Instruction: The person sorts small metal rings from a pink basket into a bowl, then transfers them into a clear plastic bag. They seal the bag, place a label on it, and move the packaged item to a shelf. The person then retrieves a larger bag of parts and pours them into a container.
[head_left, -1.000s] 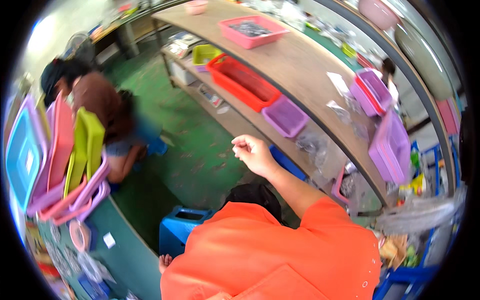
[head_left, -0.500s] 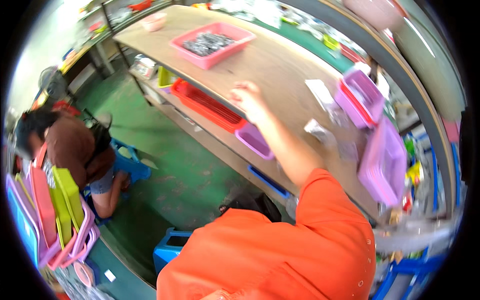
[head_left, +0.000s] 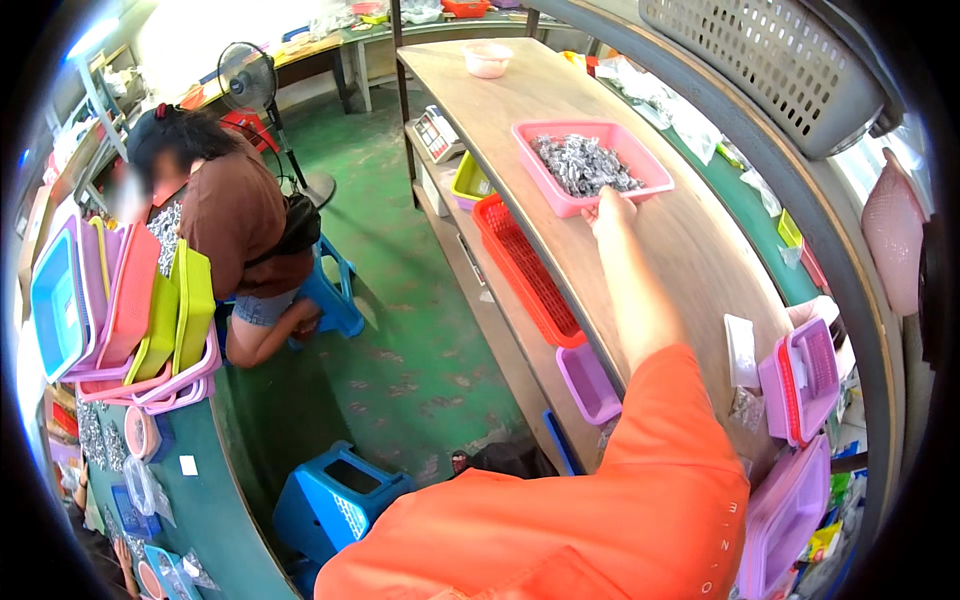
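Observation:
A pink plastic basket (head_left: 655, 180) filled with small silvery metal pieces (head_left: 580, 165) rests on the wooden shelf top. My right hand (head_left: 609, 212), its arm stretched forward, is closed over the basket's near rim, beside the metal pieces. The undersides of its fingers are partly hidden. My left hand does not appear in the head view.
A person in brown (head_left: 240, 205) sits on a blue stool at left, near a standing fan (head_left: 247, 78). Stacked colourful baskets (head_left: 125, 300) stand on the green table (head_left: 220, 500). Purple baskets (head_left: 800, 385) sit right; a blue stool (head_left: 335, 495) stands nearby.
My right hand has reached forward from above the shelf edge to the pink basket's rim and closed on it. The view has turned, so the whole scene appears shifted.

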